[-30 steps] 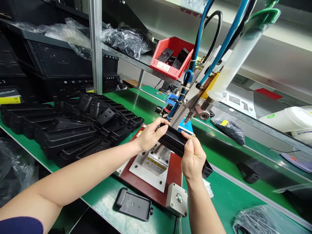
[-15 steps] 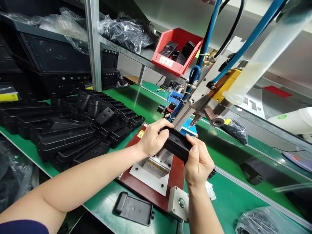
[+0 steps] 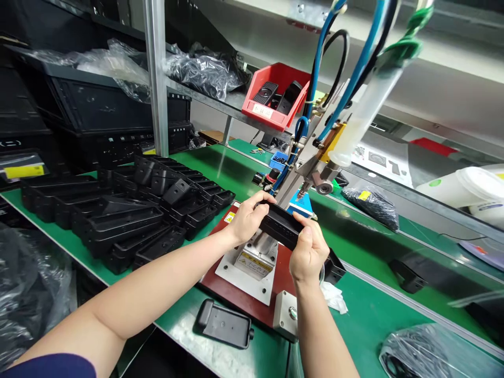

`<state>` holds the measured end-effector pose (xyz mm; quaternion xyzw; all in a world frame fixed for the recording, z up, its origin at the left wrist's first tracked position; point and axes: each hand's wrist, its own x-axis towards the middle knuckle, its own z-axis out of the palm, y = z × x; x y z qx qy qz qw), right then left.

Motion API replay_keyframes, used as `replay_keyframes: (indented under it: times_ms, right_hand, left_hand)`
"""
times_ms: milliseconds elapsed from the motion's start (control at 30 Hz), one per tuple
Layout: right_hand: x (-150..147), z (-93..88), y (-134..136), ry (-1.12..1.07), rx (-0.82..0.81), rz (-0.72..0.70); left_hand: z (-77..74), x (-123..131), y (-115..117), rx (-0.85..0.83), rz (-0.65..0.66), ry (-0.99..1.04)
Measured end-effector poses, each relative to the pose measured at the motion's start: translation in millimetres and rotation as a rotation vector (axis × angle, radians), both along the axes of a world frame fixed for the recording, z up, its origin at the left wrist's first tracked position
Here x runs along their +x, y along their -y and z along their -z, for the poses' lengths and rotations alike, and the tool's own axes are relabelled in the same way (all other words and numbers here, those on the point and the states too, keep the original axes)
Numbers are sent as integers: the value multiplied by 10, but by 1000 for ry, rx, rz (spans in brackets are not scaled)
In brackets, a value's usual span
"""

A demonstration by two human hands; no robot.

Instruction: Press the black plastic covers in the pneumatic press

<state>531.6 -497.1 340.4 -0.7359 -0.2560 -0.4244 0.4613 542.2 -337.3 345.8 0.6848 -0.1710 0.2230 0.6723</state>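
— Shifted since the earlier frame: mostly the camera view, with the machine (image 3: 315, 170) now smaller and more complete in sight. Hands nearly unchanged relative to the metal stand (image 3: 263, 243)

— And the black casing (image 3: 284, 227), where exactly?

— In front of the machine, over the metal stand, tilted, between left hand (image 3: 249, 216) and right hand (image 3: 310, 252). Cannot tell if touching the stand. Many similar casings (image 3: 126, 220) on the worktop (image 3: 374, 299), at the left

— State of the grip?

— Clasped around the casing on both sides, left at one end, right farther along, thumbs by the rim

— And in handling, to expect what?

— Probably light and stiff, like hard plastic, perhaps slightly slippery on smooth walls. Not very fragile, to judge by look. Better to hold near both ends, by the side walls, without squeezing the thin rim too strongly
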Motion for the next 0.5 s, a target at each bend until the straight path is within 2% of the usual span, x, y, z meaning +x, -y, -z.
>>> replay_keyframes:
  times_ms: [167, 300, 400, 500]
  right_hand:
    - [9, -40, -28, -166, 79, -28]
    - [-9, -168, -54, -147, 128, -49]
    - [-166, -232, -32, -83, 117, -64]
    - [-424, -207, 56, 33, 118, -92]
  left_hand:
    - [-19, 27, 9, 28, -48, 74]
    - [-117, -14, 35, 48, -117, 129]
    - [-183, -224, 3, 62, -106, 197]
    - [-215, -585, -109, 172, 47, 158]
